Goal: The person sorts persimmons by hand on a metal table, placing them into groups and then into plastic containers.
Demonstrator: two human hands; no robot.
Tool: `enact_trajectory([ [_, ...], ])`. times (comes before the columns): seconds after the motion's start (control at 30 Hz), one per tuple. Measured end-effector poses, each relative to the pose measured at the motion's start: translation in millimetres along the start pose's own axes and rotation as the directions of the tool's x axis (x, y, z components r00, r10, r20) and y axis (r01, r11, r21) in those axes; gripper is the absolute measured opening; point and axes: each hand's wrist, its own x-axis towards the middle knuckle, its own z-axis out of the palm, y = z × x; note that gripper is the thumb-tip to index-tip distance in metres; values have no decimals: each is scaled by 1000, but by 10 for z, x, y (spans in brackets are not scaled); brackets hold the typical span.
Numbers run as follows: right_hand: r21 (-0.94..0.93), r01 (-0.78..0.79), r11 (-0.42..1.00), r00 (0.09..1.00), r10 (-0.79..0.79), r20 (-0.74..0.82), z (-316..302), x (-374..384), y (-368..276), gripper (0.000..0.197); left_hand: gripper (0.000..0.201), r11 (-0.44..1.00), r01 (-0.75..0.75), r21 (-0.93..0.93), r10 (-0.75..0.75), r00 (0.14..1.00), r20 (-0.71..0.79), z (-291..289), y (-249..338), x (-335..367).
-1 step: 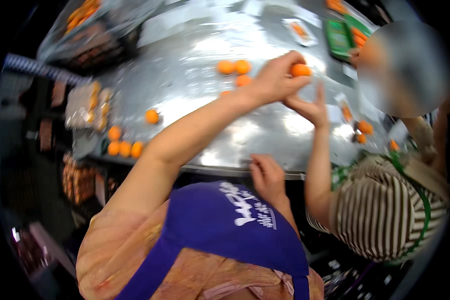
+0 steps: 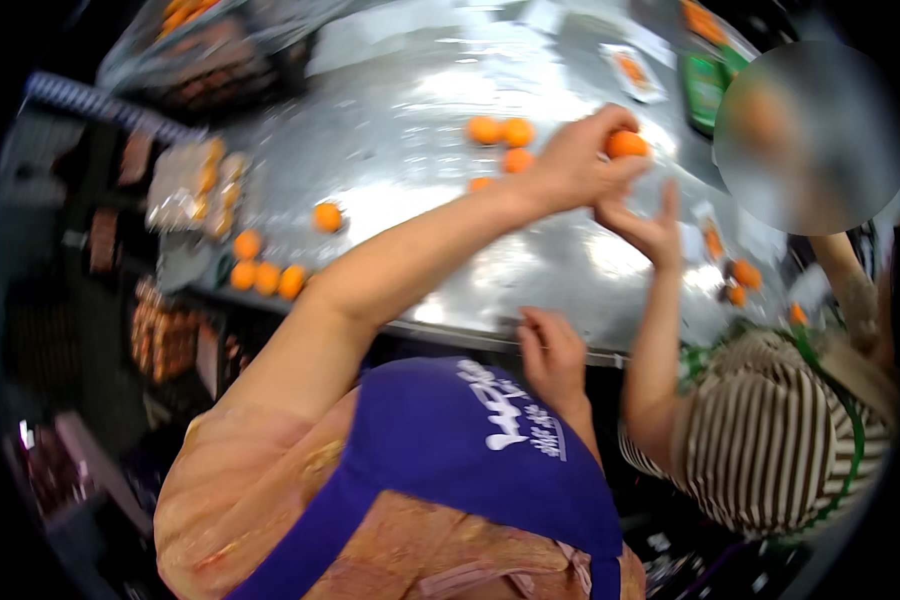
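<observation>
The person's left hand [image 2: 580, 165] reaches out over a shiny grey metal surface [image 2: 400, 160], its fingers and thumb pinching a round, bright orange fruit [image 2: 627, 145]. The pinched fruit is above the right-hand part of the surface, at the far side of the hand. Just below, a co-worker's hand [image 2: 655, 235] is raised with thumb and fingers apart.

The person's right hand [image 2: 555, 355] is at the near edge of the surface, in front of a purple cloth apron with white markings [image 2: 460, 430]. Its fingers are loosely bent; the view is blurred there, so I cannot tell whether they grip anything.

Beside the left forearm, a group of four orange fruits [image 2: 485, 130] lies on the surface, partly behind the arm. A single orange fruit [image 2: 327, 217] sits farther left, and four more fruits [image 2: 266, 278] lie close together near the left corner, beside clear plastic packs with yellow-orange parts [image 2: 180, 190]. Toward the far right are a small white tray with orange contents [image 2: 632, 73] and a green rectangular tray [image 2: 705, 90]. The co-worker wears a brown-and-white striped garment [image 2: 770, 430].
</observation>
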Motion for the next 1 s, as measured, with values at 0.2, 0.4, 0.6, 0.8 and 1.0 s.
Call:
enact_trajectory([
  [0.2, 44, -15, 999, 988, 8, 152, 394, 117, -152, 22, 41, 760, 533, -372, -525, 841, 133, -1119, 258, -1095],
  [0.4, 62, 53, 997, 958, -68, 279, 859, 314, -388, 22, 43, 736, 462, -494, -583, 804, -116, -2393, 458, -2127],
  [0.6, 60, 107, 992, 926, -121, 357, 1305, 476, -685, 21, 46, 825, 532, 192, -473, 835, -279, -2966, 220, -2570],
  [0.8, 39, 85, 996, 916, -93, 390, 1569, 531, -868, 21, 41, 706, 285, 648, -256, 956, -141, -3156, 48, -2632],
  [1.0, -4, 63, 998, 924, -57, 378, 1691, 542, -917, 21, 41, 594, 8, 804, -174, 978, 118, -3324, -83, -2540],
])
